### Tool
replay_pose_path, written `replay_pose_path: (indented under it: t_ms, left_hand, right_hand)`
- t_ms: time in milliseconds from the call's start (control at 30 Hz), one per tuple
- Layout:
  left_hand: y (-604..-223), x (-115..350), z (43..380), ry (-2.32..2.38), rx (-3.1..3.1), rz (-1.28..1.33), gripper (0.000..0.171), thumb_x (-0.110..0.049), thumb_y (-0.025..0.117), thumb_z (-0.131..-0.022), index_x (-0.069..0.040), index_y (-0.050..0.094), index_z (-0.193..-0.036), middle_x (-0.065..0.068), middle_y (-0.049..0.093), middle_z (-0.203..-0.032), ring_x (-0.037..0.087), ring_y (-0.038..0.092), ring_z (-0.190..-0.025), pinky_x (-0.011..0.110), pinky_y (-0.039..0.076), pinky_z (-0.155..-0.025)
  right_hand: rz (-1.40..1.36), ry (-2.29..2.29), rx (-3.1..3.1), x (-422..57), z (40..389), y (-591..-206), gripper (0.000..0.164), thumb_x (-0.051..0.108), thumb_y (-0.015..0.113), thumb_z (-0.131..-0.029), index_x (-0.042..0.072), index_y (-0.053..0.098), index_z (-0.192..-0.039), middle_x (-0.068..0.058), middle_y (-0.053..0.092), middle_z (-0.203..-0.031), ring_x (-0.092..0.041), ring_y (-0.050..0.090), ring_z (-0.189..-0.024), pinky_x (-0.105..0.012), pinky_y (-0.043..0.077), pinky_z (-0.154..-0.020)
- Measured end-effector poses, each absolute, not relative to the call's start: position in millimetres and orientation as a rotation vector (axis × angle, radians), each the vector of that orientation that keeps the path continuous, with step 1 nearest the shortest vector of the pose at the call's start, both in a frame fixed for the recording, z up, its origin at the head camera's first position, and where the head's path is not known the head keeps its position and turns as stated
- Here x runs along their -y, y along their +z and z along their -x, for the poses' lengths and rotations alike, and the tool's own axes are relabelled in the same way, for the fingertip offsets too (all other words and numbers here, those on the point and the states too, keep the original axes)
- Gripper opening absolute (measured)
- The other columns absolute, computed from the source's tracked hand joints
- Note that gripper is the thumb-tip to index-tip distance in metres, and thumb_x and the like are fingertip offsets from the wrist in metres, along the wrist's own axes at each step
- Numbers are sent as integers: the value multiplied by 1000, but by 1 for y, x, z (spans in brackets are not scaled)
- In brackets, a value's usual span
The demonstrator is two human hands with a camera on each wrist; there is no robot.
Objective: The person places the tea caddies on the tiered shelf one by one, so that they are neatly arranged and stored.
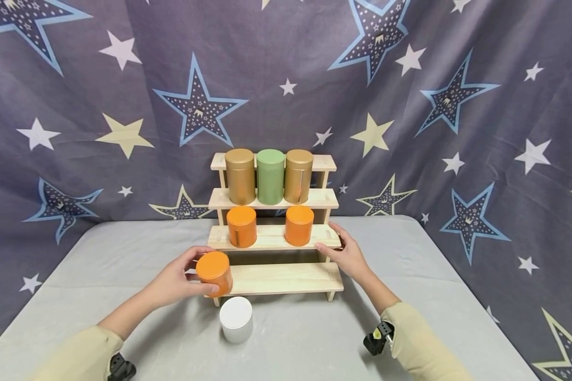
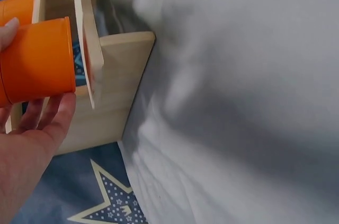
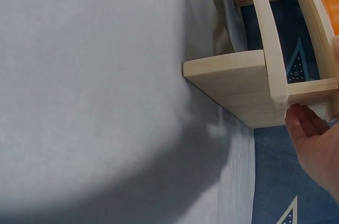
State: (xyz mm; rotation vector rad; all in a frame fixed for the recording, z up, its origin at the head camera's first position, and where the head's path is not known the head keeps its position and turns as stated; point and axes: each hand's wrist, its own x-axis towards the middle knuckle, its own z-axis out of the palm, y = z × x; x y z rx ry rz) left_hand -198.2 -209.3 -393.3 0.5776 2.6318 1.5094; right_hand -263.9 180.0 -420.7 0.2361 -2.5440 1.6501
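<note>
My left hand [image 1: 183,278] grips an orange tin [image 1: 213,267] by its sides, thumb in front, at the left end of the lowest tier of a wooden step rack [image 1: 281,279]. In the left wrist view the fingers [image 2: 58,118] curl under that tin. My right hand [image 1: 348,256] holds the right end of the tier above, its thumb at the front edge and fingers round the end. On that tier stand two more orange tins, one left [image 1: 241,227] and one right [image 1: 298,226]. A white tin [image 1: 236,320] stands on the table before the rack.
Higher on the rack stand a gold tin [image 1: 240,177], a green tin [image 1: 270,177] and another gold tin [image 1: 298,177], side by side. The rack rests on a grey cloth-covered table [image 1: 314,338]. A star-patterned curtain [image 1: 286,53] hangs behind it.
</note>
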Motion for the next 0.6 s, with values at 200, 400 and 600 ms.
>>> replay_pose_path:
  t_ms: [200,400,600]
  left_hand:
    - [-398,198,203,1528,-2618,-580,71,-19,84,-67,-8,47,-126,12,57,-117,16,55,-96,20,52,-79]
    - [-403,186,206,1564,-2614,-612,70,-17,85,-66,-7,48,-125,12,57,-117,13,56,-94,20,52,-79]
    - [-409,177,209,1601,-2596,-641,69,-15,84,-67,-6,48,-125,14,57,-116,15,55,-94,20,52,-78]
  right_hand:
    - [-238,1643,2545,-181,265,-423,78,27,74,-80,10,33,-145,-18,58,-121,-22,58,-100,-20,48,-77]
    - [-231,1637,2545,-181,265,-422,78,28,75,-80,12,35,-144,-17,58,-120,-22,57,-98,-21,48,-76]
    - [-221,1664,2525,-180,266,-423,76,26,75,-79,13,36,-144,-16,58,-121,-21,57,-99,-22,49,-76]
